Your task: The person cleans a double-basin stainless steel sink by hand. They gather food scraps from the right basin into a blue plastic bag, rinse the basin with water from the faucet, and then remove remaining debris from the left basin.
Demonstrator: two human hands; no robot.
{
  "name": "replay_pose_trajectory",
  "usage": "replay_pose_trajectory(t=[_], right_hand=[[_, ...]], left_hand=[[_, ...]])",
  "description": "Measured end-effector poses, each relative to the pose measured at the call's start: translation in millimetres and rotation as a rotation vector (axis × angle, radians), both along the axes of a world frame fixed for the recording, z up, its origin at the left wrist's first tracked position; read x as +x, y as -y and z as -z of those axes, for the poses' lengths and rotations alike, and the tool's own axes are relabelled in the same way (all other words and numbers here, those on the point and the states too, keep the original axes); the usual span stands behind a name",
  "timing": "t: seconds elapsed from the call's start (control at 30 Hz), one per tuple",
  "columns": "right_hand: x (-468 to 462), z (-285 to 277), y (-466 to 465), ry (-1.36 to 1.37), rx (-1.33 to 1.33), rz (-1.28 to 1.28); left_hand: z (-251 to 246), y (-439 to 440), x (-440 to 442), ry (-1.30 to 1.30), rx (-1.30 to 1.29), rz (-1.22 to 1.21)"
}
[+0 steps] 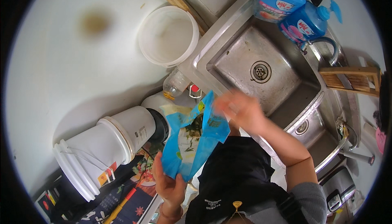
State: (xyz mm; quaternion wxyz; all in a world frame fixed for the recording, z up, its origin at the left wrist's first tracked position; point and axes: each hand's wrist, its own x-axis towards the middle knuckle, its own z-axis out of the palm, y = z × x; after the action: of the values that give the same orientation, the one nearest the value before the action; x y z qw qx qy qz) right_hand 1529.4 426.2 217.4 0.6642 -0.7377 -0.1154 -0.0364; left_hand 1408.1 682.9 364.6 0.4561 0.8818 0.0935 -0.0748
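A blue printed plastic bag (174, 150) is spread wide at the top, with dark green leafy bits (196, 126) on its pale inside. My left hand (168, 179) grips the bag's lower left edge between thumb and fingers. At the opposite edge, my right hand (240, 110) is blurred by motion, its fingers bent beside or on the blue plastic. Whether those fingers pinch the bag cannot be made out. Both hands are in front of a stainless steel sink (225, 95).
White plastic buckets (88, 159) stand at the left, and an open white tub (168, 37) is near the wall. Blue detergent bottles (303, 22) stand behind the large basin. A smaller basin (318, 135), a faucet (329, 44) and a wooden rack (349, 80) are at the right.
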Motion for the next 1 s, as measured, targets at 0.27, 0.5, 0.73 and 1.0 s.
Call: replay_pose_trajectory(t=[0.27, 0.5, 0.73, 1.0], right_hand=[[97.9, 290.3, 24.9, -0.462, -0.443, 0.563], [109.2, 330.0, 11.3, -0.373, -0.582, 0.538], [2.3, 306.2, 124.7, -0.497, -0.680, 0.500], [2.2, 304.8, 125.1, -0.699, -1.228, 0.026]], left_hand=[[14.7, -11.8, -1.4, 0.043, 0.092, 0.041], [11.3, -21.0, -10.4, -0.049, 0.215, 0.055], [8.4, -32.3, -6.1, -0.019, 0.249, 0.111], [17.4, -40.5, -9.2, -0.031, 0.256, 0.099]])
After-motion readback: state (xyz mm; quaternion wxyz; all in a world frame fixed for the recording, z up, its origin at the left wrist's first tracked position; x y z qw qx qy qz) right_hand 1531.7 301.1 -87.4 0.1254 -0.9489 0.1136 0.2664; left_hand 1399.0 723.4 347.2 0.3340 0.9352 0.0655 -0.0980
